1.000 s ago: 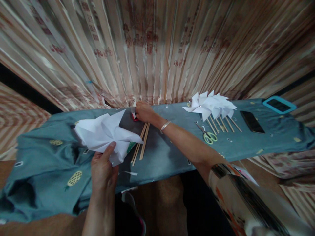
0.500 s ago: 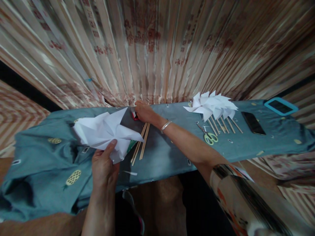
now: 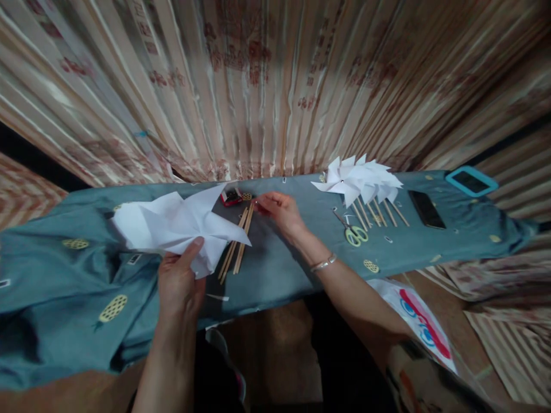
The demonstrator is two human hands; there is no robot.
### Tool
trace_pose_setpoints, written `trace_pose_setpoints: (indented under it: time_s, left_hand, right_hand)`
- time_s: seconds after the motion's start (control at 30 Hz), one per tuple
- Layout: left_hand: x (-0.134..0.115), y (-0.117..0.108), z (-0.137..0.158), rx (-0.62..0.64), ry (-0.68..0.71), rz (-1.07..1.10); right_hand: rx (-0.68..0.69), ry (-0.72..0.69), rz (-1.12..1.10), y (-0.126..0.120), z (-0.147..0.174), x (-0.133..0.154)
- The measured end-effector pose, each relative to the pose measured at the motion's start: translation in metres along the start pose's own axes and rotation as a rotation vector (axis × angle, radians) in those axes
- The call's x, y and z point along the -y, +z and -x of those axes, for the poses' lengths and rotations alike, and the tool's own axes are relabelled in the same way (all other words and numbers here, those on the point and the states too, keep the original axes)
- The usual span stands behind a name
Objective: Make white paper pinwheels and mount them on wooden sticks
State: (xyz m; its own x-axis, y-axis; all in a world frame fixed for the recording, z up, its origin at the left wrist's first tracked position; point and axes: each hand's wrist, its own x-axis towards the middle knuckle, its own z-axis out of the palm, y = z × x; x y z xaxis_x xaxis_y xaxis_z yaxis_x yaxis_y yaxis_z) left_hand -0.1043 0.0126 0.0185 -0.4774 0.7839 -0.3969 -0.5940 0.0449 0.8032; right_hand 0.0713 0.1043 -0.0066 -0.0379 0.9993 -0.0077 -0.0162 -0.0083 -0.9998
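Holding folded paper point(image 3: 172, 226), left hand point(image 3: 181, 284) near cloth's front edge point(image 3: 275, 295).

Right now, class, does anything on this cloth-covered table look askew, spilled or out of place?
Little stands out. The blue-grey patterned cloth is bunched and rumpled at its left end, and small white paper scraps lie loose near the thin wooden sticks. The finished white paper pinwheels lie neatly together.

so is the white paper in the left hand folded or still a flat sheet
Folded. The white paper shows creases and pointed flaps fanning out like pinwheel blades, pinched at its lower edge by the left hand.
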Motion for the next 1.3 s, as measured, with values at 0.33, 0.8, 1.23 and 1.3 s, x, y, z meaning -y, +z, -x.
trace_pose_setpoints:
  time_s: [0.33, 0.8, 1.23, 1.3]
  left_hand:
    - [0.042, 0.029, 0.023, 0.201, -0.042, 0.009]
    - [0.087, 0.061, 0.028, 0.330, -0.058, -0.088]
    - [0.094, 0.066, 0.019, 0.364, -0.013, -0.131]
    - [0.095, 0.066, 0.020, 0.357, -0.019, -0.131]
  right_hand:
    - [-0.108, 0.288, -0.400, -0.074, 0.082, -0.013]
    - [-0.255, 0.153, -0.151, -0.126, 0.089, -0.036]
    - [-0.067, -0.350, 0.770, -0.133, 0.105, -0.038]
    - [-0.070, -0.361, 0.770, -0.133, 0.106, -0.038]
